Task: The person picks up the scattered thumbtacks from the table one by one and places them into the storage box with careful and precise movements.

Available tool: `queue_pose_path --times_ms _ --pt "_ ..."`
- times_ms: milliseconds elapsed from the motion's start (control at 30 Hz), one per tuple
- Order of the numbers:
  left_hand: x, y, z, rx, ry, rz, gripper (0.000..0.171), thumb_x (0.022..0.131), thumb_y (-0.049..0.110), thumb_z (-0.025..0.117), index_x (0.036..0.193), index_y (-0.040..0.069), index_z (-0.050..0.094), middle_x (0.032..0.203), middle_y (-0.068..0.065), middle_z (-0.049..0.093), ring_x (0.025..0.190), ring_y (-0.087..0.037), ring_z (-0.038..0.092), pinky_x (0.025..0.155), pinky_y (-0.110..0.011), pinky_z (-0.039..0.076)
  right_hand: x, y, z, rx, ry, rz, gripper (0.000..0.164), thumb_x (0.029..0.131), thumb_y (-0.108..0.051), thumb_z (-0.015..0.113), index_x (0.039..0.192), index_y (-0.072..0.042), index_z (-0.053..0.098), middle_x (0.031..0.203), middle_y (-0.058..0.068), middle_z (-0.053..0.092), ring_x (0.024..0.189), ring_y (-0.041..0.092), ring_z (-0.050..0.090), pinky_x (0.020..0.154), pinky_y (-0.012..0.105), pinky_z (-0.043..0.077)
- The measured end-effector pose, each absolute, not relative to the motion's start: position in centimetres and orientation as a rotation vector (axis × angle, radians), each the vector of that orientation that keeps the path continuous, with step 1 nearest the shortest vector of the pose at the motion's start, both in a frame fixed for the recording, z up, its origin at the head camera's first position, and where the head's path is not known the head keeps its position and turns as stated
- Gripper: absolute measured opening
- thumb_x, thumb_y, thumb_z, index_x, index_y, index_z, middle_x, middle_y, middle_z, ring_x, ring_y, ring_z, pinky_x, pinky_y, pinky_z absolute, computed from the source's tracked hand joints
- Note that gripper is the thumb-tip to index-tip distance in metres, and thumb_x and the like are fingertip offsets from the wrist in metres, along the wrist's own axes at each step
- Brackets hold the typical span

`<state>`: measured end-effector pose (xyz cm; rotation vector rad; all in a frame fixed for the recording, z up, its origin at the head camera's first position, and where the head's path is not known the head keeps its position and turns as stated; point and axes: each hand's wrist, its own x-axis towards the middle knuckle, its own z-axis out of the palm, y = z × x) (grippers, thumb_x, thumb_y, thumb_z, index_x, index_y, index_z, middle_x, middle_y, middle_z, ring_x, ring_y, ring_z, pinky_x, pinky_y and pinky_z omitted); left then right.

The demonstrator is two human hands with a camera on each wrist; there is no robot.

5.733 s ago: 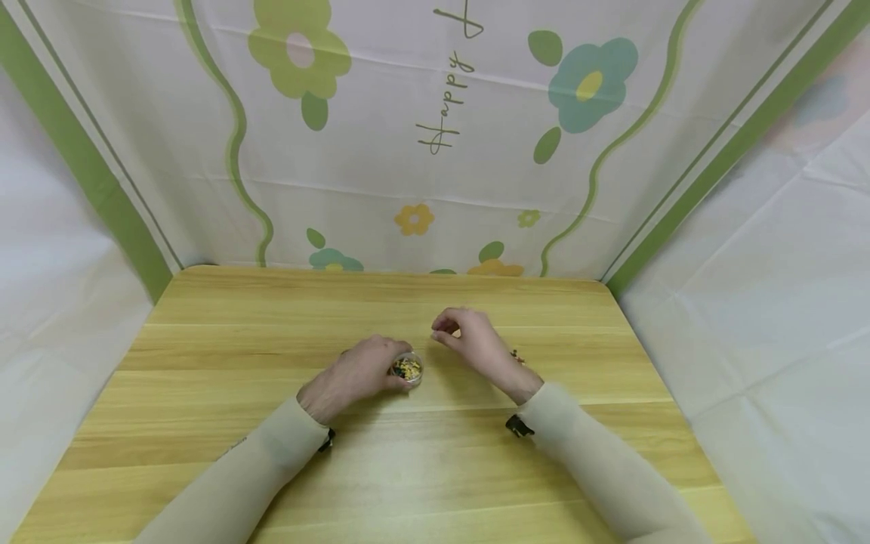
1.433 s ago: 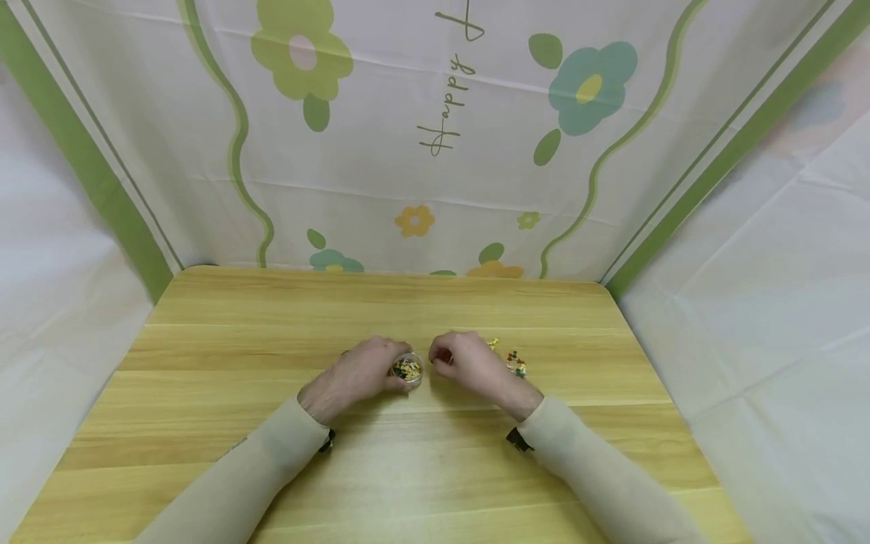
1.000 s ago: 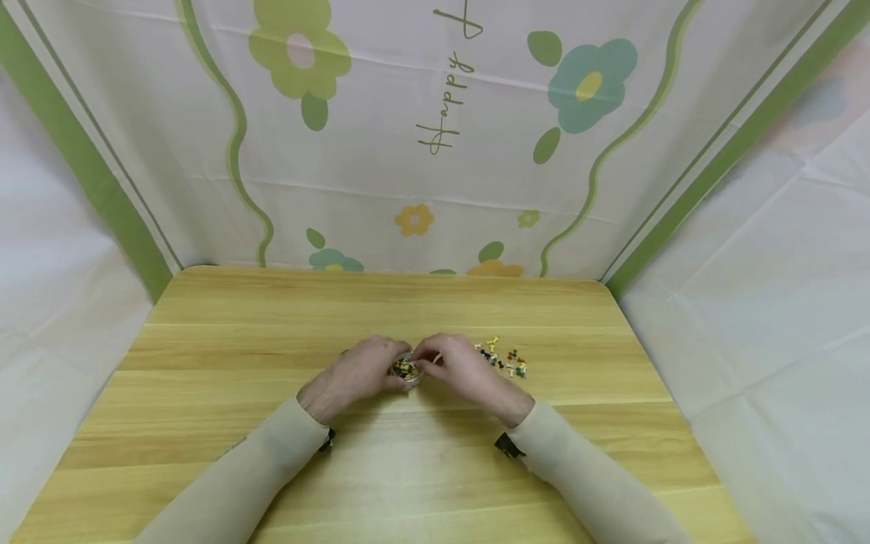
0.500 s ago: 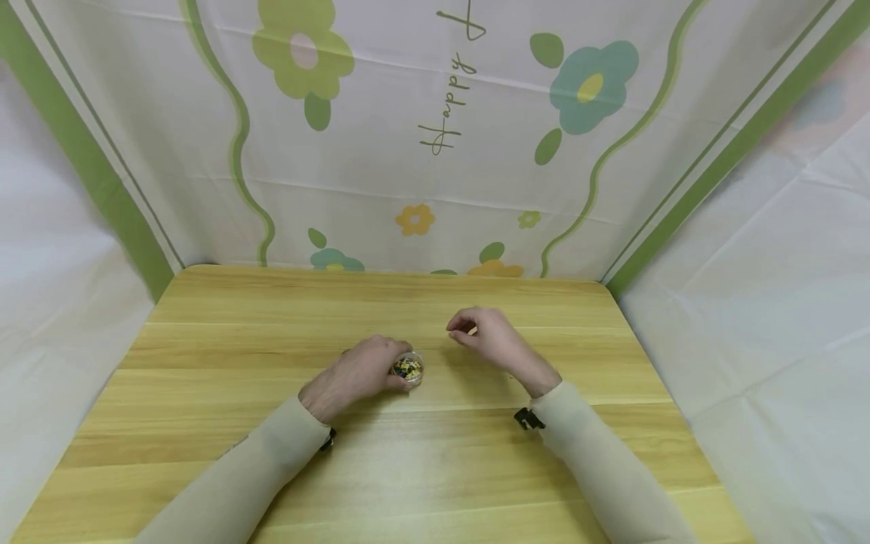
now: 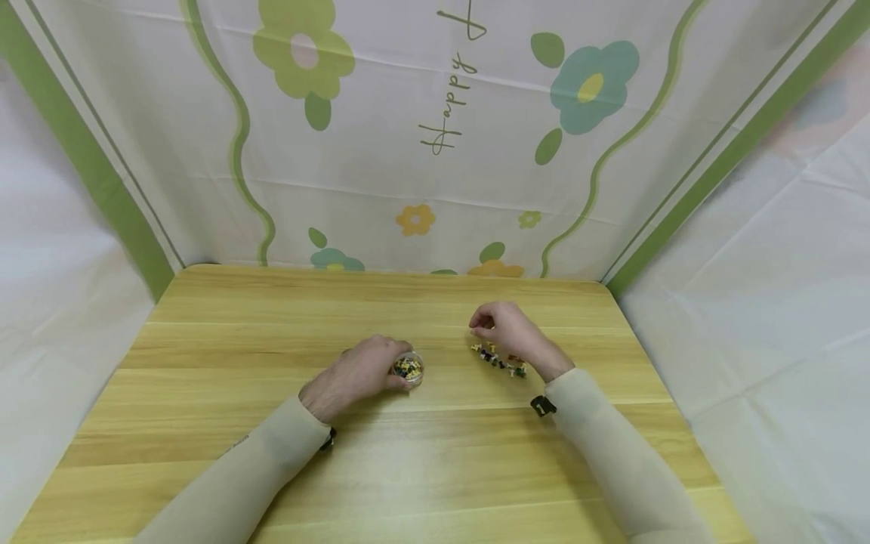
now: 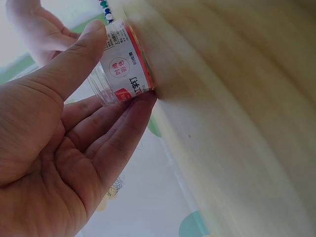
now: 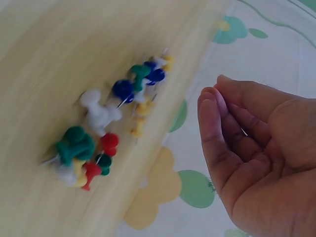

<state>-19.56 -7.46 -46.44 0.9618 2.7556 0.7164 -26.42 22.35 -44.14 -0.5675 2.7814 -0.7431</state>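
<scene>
My left hand (image 5: 360, 370) holds a small clear round jar (image 5: 408, 369) of push pins on the table, its thumb on one side and fingers on the other. In the left wrist view the jar (image 6: 123, 61) carries a white and red label. My right hand (image 5: 506, 332) hovers just beyond a line of loose push pins (image 5: 499, 363). In the right wrist view the right hand (image 7: 261, 148) has curled fingers, the tips close to the thumb, and no pin shows between them. Green, red, white, blue and yellow push pins (image 7: 74, 143) lie on the wood beside it.
The wooden table (image 5: 408, 468) fills the lower view. A white cloth (image 5: 381, 136) with printed flowers hangs behind its far edge, with more white cloth (image 5: 782, 302) at the sides. A dark wrist device (image 5: 542, 406) sits at the right cuff.
My right hand dipped to the jar a second ago, then moved away to the right, over to the loose pins. More pins lie there than in the earliest frame. The left hand has stayed put.
</scene>
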Motion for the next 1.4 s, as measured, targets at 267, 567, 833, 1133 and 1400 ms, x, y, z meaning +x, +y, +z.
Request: queue_pose_path --times_ms 267,567,833,1133,1400 --pt "-19.5 -7.5 -46.5 0.954 2.752 0.727 0.043 0.085 0.029 0.086 0.119 0.008 0.071 0.1 0.0 0.072 0.083 -0.009 0.06 0.073 -0.029 0.053 -26.7 22.8 -44.7 -0.571 2.735 -0.643 0.007 0.096 -0.01 0.073 0.102 -0.007 0.075 0.092 0.001 0.071 0.081 0.014 0.064 0.072 0.031 0.056" --pt "-19.6 -7.5 -46.5 0.971 2.762 0.711 0.045 0.084 0.03 0.086 0.119 0.008 0.07 0.101 -0.001 0.073 0.086 -0.012 0.063 0.075 -0.031 0.054 -26.6 22.6 -45.0 -0.596 2.727 -0.531 0.006 0.097 -0.008 0.07 0.097 -0.009 0.076 0.092 0.001 0.072 0.075 0.015 0.062 0.07 0.033 0.055" --pt "-19.6 -7.5 -46.4 0.964 2.759 0.714 0.042 0.085 0.03 0.086 0.118 0.009 0.07 0.099 0.001 0.072 0.083 -0.009 0.06 0.073 -0.029 0.053 -26.4 22.3 -45.0 -0.6 2.749 -0.466 0.006 0.096 -0.007 0.071 0.097 -0.01 0.077 0.093 -0.002 0.071 0.079 0.013 0.063 0.075 0.033 0.056" --pt "-19.5 -7.6 -46.4 0.955 2.756 0.715 0.044 0.084 0.03 0.086 0.12 0.008 0.07 0.101 -0.001 0.072 0.084 -0.01 0.06 0.074 -0.03 0.053 -26.3 21.9 -45.2 -0.613 2.778 -0.379 0.004 0.096 -0.01 0.072 0.097 -0.011 0.076 0.091 -0.004 0.069 0.079 0.01 0.063 0.073 0.032 0.056" --pt "-19.6 -7.5 -46.5 0.964 2.759 0.715 0.044 0.085 0.031 0.086 0.119 0.009 0.07 0.099 0.001 0.072 0.082 -0.009 0.06 0.073 -0.029 0.053 -26.1 20.8 -45.6 -0.683 2.818 -0.467 0.004 0.096 -0.016 0.074 0.093 -0.013 0.075 0.083 -0.008 0.068 0.073 0.009 0.062 0.07 0.029 0.054"
